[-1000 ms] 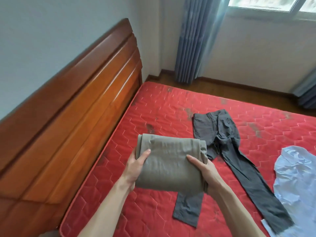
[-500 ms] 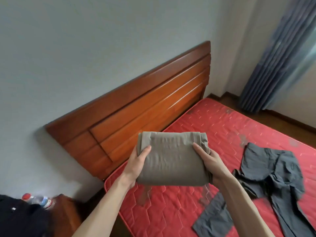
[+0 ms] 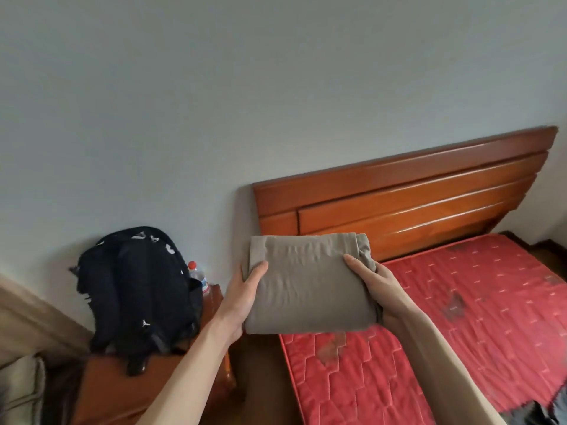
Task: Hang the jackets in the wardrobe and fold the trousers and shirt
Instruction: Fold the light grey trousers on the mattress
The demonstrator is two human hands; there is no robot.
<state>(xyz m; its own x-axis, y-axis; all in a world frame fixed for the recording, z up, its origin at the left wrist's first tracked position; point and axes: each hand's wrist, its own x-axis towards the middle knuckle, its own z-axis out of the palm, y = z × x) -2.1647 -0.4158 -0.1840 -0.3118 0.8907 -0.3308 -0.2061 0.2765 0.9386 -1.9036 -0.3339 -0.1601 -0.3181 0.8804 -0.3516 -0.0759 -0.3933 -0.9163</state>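
In the centre of the frame, the 2 hands hold a folded taupe garment [image 3: 310,283] in the air, above the gap between the bed and a wooden nightstand [image 3: 116,391]. The left hand [image 3: 242,297] grips its left edge with the thumb on top; the right hand [image 3: 372,285] grips its right edge in the same way. The red mattress [image 3: 460,317] fills the lower right, under the wooden headboard [image 3: 399,191]. At the lower left, a black backpack [image 3: 138,289] stands on the nightstand, with a bottle [image 3: 198,276] beside it. A dark cloth [image 3: 534,412], perhaps trousers, shows at the bottom right corner.

Matt cloth trousers [image 3: 310,283]; glossy wood headboard [image 3: 414,194]; quilted mattress [image 3: 478,302]
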